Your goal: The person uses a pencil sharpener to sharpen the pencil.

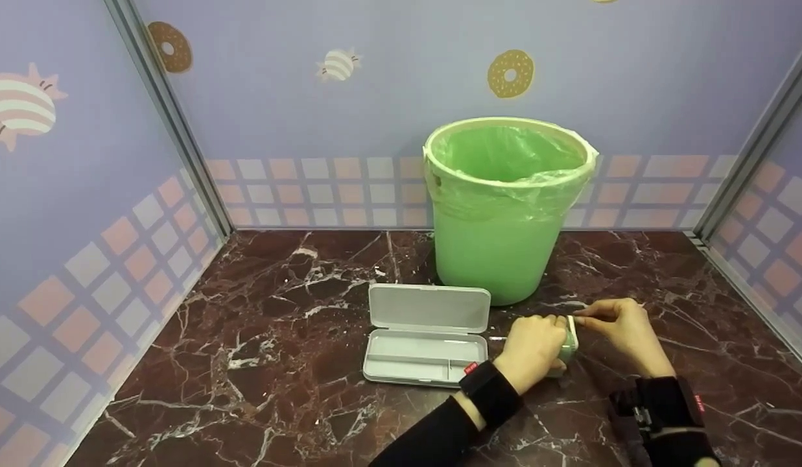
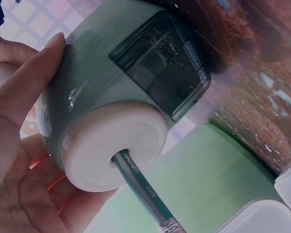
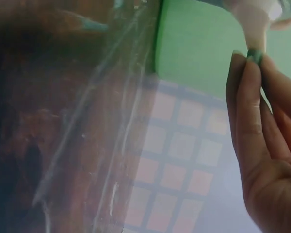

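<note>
My left hand (image 1: pixel 533 344) grips a pale green pencil sharpener (image 2: pixel 94 73) against the table. In the left wrist view it has a dark see-through shavings window (image 2: pixel 160 63) and a round white face. A dark green pencil (image 2: pixel 144 189) with silver stripes sticks out of the hole in that face, its ferrule end outward. On the opposite side, my right hand (image 1: pixel 624 327) pinches the small green knob (image 3: pixel 254 55) of the sharpener's white crank (image 1: pixel 572 329) between thumb and fingertips. The left hand covers most of the sharpener in the head view.
An open white pencil case (image 1: pixel 430 308) with inner compartments lies left of the left hand. Behind it stands a green bin (image 1: pixel 495 253) with a clear plastic liner. Dark red marble-patterned table (image 1: pixel 258 402); patterned walls stand at the back and both sides.
</note>
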### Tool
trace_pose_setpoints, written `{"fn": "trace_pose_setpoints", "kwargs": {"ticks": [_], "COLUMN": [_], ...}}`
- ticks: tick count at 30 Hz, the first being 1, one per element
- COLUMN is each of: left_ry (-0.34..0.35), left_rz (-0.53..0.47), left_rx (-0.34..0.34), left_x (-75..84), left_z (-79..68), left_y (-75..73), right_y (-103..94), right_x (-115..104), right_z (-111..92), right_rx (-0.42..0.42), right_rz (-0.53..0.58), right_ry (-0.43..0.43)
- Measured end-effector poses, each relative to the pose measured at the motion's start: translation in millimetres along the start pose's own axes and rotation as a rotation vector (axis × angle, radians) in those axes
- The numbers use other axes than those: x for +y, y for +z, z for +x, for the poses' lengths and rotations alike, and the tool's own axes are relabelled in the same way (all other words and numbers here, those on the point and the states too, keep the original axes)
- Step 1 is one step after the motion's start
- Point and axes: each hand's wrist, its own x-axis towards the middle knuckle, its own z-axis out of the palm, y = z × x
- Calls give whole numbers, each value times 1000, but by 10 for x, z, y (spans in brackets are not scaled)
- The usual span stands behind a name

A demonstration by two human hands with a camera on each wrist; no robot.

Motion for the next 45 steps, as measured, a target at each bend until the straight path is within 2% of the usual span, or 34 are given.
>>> {"fn": "trace_pose_setpoints", "kwargs": {"ticks": [6,12,18,24,28,31,34,40,45], "left_ry": [8,4,5,11,7,4,0,18,32], "left_rz": [-12,-1,1,6,-2,-8,-9,-15,-67], "left_rx": [-2,29,53,61,52,48,48,52,33], "left_x": [3,10,8,6,-1,-6,-11,-28,-64], "left_z": [7,5,-5,-16,-12,-6,0,-2,9], "left_y": [-12,-6,11,22,17,14,15,34,49], "right_y": [62,103,82,32,7,-1,-3,1,0], "right_x": [51,67,75,142,173,184,184,189,188], "right_z": [6,-28,-62,-62,-57,-53,-50,-53,-49], "right_rx": [16,-78,-246,-413,-521,-571,-586,-579,-587], "right_rz": [-95,-126,-48,23,146,231,261,224,248], "right_ry": [-20,6,48,-10,-18,-8,-2,-12,-3]}}
